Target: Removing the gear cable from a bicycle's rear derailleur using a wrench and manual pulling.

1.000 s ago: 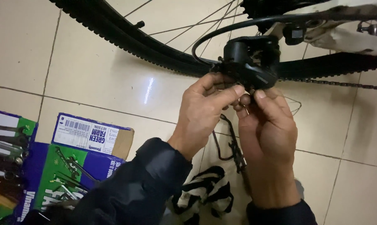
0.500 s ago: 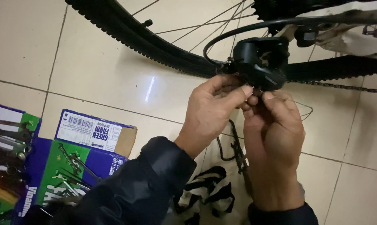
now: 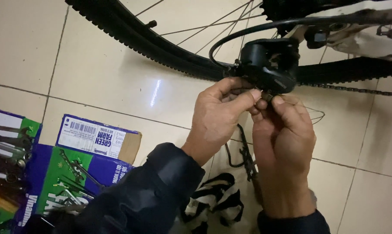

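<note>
**Thin cable at the derailleur, both hands pinching**

Pale glossy floor tiles (image 3: 100, 82) fill the background, with a knobby bicycle tyre (image 3: 161, 41) arcing across the top and spokes fanning behind it. At the lower left a flattened cardboard box (image 3: 98, 141) holds wrenches (image 3: 76, 171) and other tools, and a black-and-white rag (image 3: 213, 201) lies on the floor between your forearms.

Your left hand (image 3: 219, 117) is closed, thumb and forefinger pinched together right under the black rear derailleur (image 3: 267, 67). Your right hand (image 3: 282, 130) is closed too, fingertips meeting the left ones at the same spot, on a small fitting that is too tiny to make out. A thin bare wire (image 3: 315, 113), which looks like the cable's free end, loops out to the right of your knuckles, just beside them and below the chain (image 3: 347, 89).

Judging by its look, that wire is light and springy: stiff enough to hold a curve, thin enough to slip through bare fingers, and it may kink if bent sharply. Its cut end could fray and prick. Take hold close to where it leaves the derailleur, between fingertip pads, rather than far out on the loop. The derailleur body seems rigid and fixed to the frame, so it can take bracing pressure; the black cable housing (image 3: 230, 37) above it is stiffer and bends only in a broad sweep.
</note>
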